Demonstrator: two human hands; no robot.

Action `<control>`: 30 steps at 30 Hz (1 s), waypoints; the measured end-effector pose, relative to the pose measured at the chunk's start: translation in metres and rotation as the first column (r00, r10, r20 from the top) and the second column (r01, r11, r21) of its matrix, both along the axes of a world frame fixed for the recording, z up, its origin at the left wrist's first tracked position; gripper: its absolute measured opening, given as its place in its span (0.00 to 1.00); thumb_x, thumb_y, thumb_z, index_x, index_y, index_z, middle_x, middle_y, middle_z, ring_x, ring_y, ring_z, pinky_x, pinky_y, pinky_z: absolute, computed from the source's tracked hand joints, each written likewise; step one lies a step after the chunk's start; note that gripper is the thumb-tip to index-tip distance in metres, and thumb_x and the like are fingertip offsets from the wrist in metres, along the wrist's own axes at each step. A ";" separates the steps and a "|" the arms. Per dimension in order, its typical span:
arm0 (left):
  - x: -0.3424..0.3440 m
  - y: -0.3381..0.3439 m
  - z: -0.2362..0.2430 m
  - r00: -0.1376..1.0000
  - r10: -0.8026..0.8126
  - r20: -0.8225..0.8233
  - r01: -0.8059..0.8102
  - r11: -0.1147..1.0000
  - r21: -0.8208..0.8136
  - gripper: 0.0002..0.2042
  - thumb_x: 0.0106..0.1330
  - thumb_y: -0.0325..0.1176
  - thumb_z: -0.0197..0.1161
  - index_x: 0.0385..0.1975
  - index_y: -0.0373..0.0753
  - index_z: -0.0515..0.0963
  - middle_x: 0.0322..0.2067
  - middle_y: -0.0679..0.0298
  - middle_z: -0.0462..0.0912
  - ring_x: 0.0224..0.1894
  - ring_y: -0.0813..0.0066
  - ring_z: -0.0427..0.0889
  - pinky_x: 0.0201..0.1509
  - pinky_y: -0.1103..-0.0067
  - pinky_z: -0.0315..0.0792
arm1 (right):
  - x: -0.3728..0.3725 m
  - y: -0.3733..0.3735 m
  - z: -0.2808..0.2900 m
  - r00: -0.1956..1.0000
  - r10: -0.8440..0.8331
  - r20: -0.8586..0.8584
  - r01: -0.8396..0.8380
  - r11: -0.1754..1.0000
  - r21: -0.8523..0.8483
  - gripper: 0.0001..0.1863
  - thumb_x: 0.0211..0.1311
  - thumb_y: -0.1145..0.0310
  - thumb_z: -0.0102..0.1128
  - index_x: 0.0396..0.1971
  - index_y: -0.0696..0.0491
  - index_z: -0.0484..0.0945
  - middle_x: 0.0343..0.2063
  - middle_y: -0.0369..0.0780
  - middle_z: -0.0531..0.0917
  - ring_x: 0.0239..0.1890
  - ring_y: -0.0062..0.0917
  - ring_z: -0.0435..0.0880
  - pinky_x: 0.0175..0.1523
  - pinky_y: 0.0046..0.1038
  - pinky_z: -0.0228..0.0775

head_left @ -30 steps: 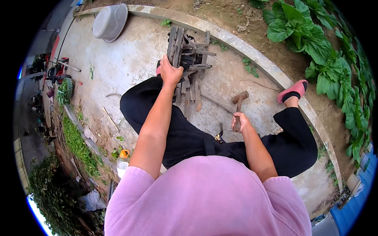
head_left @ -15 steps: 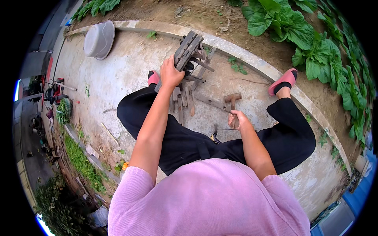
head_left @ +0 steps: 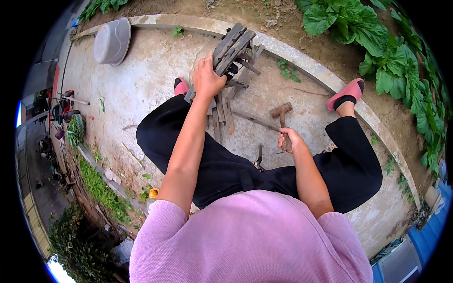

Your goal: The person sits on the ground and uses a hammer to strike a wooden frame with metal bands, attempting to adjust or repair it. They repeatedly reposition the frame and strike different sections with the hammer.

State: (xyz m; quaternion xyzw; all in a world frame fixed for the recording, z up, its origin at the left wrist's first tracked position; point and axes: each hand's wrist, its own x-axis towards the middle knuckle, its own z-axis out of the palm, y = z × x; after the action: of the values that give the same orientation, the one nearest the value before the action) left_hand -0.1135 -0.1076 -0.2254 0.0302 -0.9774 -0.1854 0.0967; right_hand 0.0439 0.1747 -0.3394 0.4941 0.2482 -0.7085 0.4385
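A weathered grey wooden frame of planks with leg-like pieces [head_left: 234,49] stands tilted near the far kerb. My left hand [head_left: 207,80] is closed round its near left edge; the fingertips are partly hidden. My right hand [head_left: 291,140] grips the handle of a hammer [head_left: 281,110], its head raised and pointing away from me. Between my legs lie several loose wood strips [head_left: 218,118], partly under the frame. A long narrow wooden piece [head_left: 257,120] runs from them toward the hammer. A small dark tool [head_left: 259,158] with a yellow part lies close to my lap.
A grey plastic tub [head_left: 112,41] lies on its side at the far left. The curved concrete kerb [head_left: 302,63] borders a soil bed with leafy green plants [head_left: 363,33]. An orange-capped bottle [head_left: 153,193] is beside my left arm. Red machinery [head_left: 63,106] stands farther left.
The wooden frame has shifted slightly away and to the right, with my left hand still on it. The hammer has tilted a little in my right hand. The view has shifted slightly.
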 end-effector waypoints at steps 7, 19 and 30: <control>-0.006 -0.008 -0.008 1.000 -0.008 0.013 0.008 1.000 -0.006 0.34 0.37 0.30 0.63 0.52 0.41 0.62 0.40 0.53 0.69 0.44 0.53 0.69 0.48 0.68 0.65 | -0.007 -0.015 0.007 0.998 0.065 -0.020 -0.062 0.991 0.118 0.07 0.51 0.70 0.49 0.17 0.52 0.64 0.11 0.34 0.66 0.10 0.19 0.65 0.17 0.26 0.61; -0.007 -0.016 -0.012 0.999 0.019 0.036 -0.019 1.000 -0.008 0.33 0.39 0.32 0.63 0.52 0.42 0.62 0.42 0.57 0.69 0.44 0.57 0.69 0.49 0.69 0.64 | -0.158 -0.026 0.190 0.400 0.500 -0.768 -0.039 0.847 0.531 0.06 0.51 0.70 0.51 0.22 0.56 0.66 0.13 0.34 0.69 0.11 0.16 0.67 0.15 0.21 0.60; -0.008 -0.025 -0.013 1.000 -0.022 0.019 0.021 0.999 0.043 0.33 0.38 0.30 0.63 0.51 0.41 0.63 0.40 0.56 0.69 0.43 0.56 0.69 0.48 0.70 0.64 | -0.149 -0.012 -0.018 0.412 0.820 -0.397 -0.166 0.496 0.852 0.15 0.51 0.61 0.55 0.15 0.56 0.69 0.10 0.35 0.70 0.12 0.20 0.68 0.19 0.26 0.58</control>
State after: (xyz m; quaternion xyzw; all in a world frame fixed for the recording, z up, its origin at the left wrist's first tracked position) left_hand -0.1212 -0.1329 -0.2388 0.0235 -0.9745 -0.2068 0.0844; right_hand -0.1048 0.1631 -0.3576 0.1496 0.8062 -0.5061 0.2674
